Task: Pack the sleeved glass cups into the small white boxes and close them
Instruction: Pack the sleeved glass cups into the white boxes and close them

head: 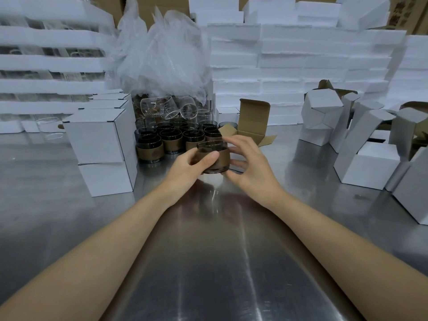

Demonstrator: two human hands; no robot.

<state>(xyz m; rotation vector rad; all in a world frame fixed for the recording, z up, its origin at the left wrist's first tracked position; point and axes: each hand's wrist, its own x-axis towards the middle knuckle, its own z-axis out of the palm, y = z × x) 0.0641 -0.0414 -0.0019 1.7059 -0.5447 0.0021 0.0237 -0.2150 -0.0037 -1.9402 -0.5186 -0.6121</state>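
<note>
Left grip: the left hand holds one sleeved cup, thumb laid across the front of the brown sleeve and fingers curled behind. The cup is held up, just clear of the table, directly in front of us.

Right grip: the right hand is cupped round the cup's right side, one digit reaching over the rim and others low by the base. The cup hides the contact, so we cannot tell whether this hand clamps or only steadies.

Cup attitude: mouth up, axis close to vertical, with perhaps a slight lean.

Key relation: the open box stands just beyond the cup, a little to the right, with its lid flap raised and its brown side flaps spread. The hands partly hide its mouth. The right hand is the nearer one to it.

Judgement: the next move is probably short, forward and slightly right, then down. The cup's axis already matches the box's upward opening, so no turn looks necessary. The spread flaps could catch the base.

More sleeved cups wait to the left of the box, and closed boxes are stacked further left.
</note>
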